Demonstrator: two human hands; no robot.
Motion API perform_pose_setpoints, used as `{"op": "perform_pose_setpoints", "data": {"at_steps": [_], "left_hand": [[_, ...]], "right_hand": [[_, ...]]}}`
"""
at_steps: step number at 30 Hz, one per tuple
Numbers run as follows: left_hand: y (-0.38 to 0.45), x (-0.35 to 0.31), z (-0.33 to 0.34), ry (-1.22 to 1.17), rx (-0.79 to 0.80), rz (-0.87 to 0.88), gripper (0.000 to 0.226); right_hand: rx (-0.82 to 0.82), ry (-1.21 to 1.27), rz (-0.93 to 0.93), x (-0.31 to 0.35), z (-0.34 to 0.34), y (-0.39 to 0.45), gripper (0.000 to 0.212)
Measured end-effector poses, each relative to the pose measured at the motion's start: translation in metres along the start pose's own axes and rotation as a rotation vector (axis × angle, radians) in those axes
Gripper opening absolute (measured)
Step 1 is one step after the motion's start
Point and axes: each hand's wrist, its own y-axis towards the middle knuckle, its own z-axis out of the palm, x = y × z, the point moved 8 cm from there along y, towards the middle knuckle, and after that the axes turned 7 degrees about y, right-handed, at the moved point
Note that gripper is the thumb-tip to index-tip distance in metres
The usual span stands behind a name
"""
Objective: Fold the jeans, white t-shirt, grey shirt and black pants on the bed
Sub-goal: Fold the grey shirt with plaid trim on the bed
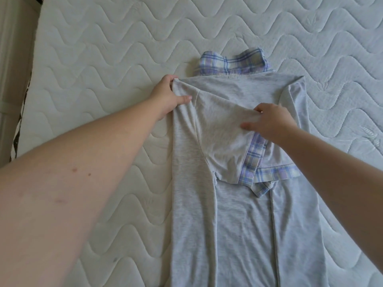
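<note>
The grey shirt point(238, 224) lies lengthwise on the bed, back up, with its plaid collar point(232, 63) at the far end. Both sides are folded inward, and the plaid-cuffed sleeves point(255, 158) overlap across the middle. My left hand point(170, 96) grips the folded left shoulder edge, thumb on top of the cloth. My right hand point(271, 123) pinches the upper edge of the left sleeve that lies across the shirt's back. No jeans, white t-shirt or black pants are in view.
The white quilted mattress point(103, 59) stretches all around the shirt. Its left edge point(27, 100) drops off beside a beige wall or floor strip. The shirt's hem runs out of view at the bottom.
</note>
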Motion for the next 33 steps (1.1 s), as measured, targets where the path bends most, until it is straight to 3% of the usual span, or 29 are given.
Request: {"op": "perform_pose_setpoints", "data": {"at_steps": [2,4,6,10,12,16,22,25,29,33], "left_hand": [[-0.013,-0.007,0.003,0.143,0.018,0.098,0.102],[-0.038,-0.022,0.009,0.43,-0.126,0.225,0.112],[-0.075,-0.035,0.025,0.606,-0.243,0.348,0.097],[-0.144,-0.024,0.075,0.703,-0.198,0.532,0.076],[-0.163,-0.008,0.092,0.738,-0.193,0.475,0.076],[-0.167,0.026,0.106,0.767,-0.152,0.253,0.076],[-0.148,0.028,0.1,0.701,-0.153,0.347,0.072],[-0.134,0.035,0.089,0.714,-0.156,0.288,0.076],[-0.131,0.035,0.091,0.862,-0.206,0.256,0.075],[-0.124,0.031,0.087,0.888,-0.196,0.283,0.072]], "right_hand": [[0.018,-0.001,0.009,-0.007,0.003,-0.004,0.056],[-0.084,0.07,-0.037,-0.008,-0.002,-0.011,0.049],[-0.215,0.181,-0.09,-0.008,-0.011,-0.018,0.038],[-0.318,0.349,-0.12,-0.007,-0.023,-0.026,0.028],[-0.25,0.371,-0.048,-0.014,-0.018,-0.024,0.032],[-0.028,0.106,0.148,-0.032,0.005,-0.029,0.046],[-0.249,0.473,-0.016,-0.034,-0.016,-0.044,0.024],[-0.313,0.408,-0.015,-0.039,-0.011,-0.049,0.027],[-0.174,0.418,0.052,-0.045,0.02,-0.051,0.027],[-0.362,0.373,-0.109,-0.034,0.013,-0.069,0.025]]}}
